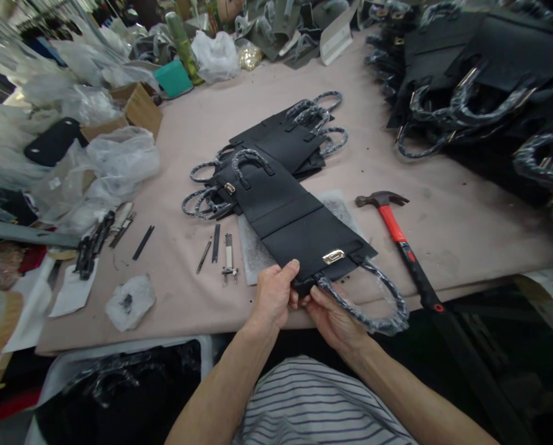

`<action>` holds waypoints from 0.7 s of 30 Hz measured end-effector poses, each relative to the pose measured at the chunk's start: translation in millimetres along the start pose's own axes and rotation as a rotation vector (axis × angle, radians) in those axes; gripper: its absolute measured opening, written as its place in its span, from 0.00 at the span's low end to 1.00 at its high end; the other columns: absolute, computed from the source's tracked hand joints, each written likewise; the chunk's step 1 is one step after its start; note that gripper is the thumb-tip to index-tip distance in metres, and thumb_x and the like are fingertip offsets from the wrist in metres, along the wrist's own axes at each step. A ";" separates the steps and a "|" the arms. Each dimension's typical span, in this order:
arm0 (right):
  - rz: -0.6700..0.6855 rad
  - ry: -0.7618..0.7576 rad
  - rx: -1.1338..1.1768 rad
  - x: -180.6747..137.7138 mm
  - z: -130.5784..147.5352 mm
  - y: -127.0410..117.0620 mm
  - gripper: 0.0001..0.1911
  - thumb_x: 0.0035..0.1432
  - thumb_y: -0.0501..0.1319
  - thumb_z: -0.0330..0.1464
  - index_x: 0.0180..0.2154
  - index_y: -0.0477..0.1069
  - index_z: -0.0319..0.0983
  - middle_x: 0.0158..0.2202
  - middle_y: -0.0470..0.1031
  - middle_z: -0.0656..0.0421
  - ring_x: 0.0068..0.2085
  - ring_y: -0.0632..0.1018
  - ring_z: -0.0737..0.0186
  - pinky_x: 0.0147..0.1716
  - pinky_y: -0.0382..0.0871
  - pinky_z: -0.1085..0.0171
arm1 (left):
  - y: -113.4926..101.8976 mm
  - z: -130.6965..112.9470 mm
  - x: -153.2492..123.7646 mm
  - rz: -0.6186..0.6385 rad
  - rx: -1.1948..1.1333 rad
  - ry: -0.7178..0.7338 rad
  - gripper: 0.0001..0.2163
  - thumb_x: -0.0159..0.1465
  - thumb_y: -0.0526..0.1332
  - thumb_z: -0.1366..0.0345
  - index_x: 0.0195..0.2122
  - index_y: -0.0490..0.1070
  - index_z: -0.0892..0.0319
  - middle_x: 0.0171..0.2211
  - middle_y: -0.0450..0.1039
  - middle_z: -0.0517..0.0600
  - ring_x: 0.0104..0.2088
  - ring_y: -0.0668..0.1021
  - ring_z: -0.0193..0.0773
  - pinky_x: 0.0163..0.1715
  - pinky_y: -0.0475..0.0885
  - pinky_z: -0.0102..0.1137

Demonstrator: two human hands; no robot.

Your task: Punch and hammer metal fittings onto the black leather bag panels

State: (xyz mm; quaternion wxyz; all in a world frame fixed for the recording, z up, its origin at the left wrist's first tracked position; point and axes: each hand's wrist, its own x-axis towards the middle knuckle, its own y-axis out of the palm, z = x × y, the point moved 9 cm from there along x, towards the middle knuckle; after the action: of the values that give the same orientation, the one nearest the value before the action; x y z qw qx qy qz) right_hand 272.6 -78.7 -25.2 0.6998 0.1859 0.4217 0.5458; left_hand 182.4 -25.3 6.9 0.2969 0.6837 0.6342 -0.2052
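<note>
Because control counts, it's a two-handed hold!

With the black bag piece (295, 213) over the pale slab (253, 247) on the table (183, 266), the left hand (272, 293) grips its near edge, thumb on top; the right hand (336, 316) grasps it close beside, near the wrapped handle (399, 304). Best play: even pressure, edge straight, handle clear, gold clasp (333, 256) unscraped!

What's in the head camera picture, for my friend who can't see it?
A left hand and a right hand hold the near end of a black bag piece, by a gold metal plate and plastic-wrapped handle. A hammer lies on the table to its right.
</note>
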 end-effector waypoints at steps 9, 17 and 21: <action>-0.031 0.013 0.003 12.8 -18.1 4.8 0.13 0.49 0.77 0.39 0.31 0.78 0.42 0.30 0.76 0.60 0.33 0.73 0.63 0.37 0.70 0.60 | -20.3 -3.9 13.9 0.005 0.038 0.009 0.25 0.54 0.71 0.44 0.21 0.63 0.58 0.11 0.64 0.44 0.10 0.66 0.30 0.10 0.56 0.24; -0.066 0.067 -0.010 22.9 -33.3 16.3 0.17 0.47 0.78 0.41 0.32 0.76 0.41 0.30 0.74 0.61 0.31 0.71 0.65 0.34 0.69 0.63 | -39.8 -14.1 26.5 -0.012 0.134 -0.009 0.23 0.59 0.69 0.47 0.22 0.63 0.58 0.11 0.62 0.43 0.09 0.63 0.28 0.10 0.54 0.23; -0.112 0.099 -0.057 17.3 -37.5 25.1 0.19 0.47 0.77 0.45 0.33 0.76 0.41 0.30 0.73 0.62 0.29 0.70 0.68 0.31 0.68 0.66 | -51.3 -16.9 32.7 -0.055 0.270 -0.016 0.21 0.63 0.67 0.50 0.22 0.63 0.57 0.10 0.62 0.42 0.10 0.63 0.29 0.12 0.55 0.23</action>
State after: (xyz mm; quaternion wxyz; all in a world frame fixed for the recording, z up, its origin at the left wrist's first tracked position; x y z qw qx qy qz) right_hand 228.5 -62.0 -35.4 0.7123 0.1147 0.4500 0.5262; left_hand 133.7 11.3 -9.6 0.2014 0.6983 0.6168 -0.3023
